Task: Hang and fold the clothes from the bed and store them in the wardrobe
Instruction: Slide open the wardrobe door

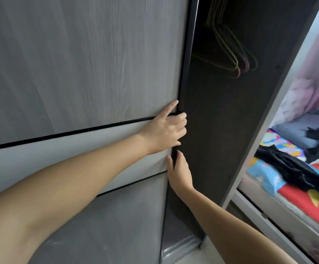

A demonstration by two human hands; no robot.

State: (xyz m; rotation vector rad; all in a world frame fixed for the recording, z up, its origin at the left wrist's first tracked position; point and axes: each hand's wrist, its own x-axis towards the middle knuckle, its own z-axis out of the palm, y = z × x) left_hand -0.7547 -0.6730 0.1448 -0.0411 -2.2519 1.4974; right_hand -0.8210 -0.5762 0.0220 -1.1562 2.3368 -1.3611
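At mid-frame the black edge of the sliding door is gripped by both hands. The left hand is laid on the door's grey face with its forefinger stretched flat upward, while its other fingers are curled round the edge; the flat finger probably steadies the panel as the hooked ones pull. Just below it, the right hand is set against the same edge, thumb on the front face and fingers wrapped behind it, so the edge is pinched between them. Two hands on one edge suggest that the door is heavy or stiff on its track.

To the right of the edge, the dark inside of the wardrobe is exposed. Near the top centre of the frame, bare hangers are seen on a rail, with nothing on them.

At the right of the frame, beyond the wardrobe's pale side panel, the bed is seen with its bright patterned sheet. The clothes, mostly dark, are heaped loose on it, well apart from the hands, so hanging and folding are judged not yet begun.
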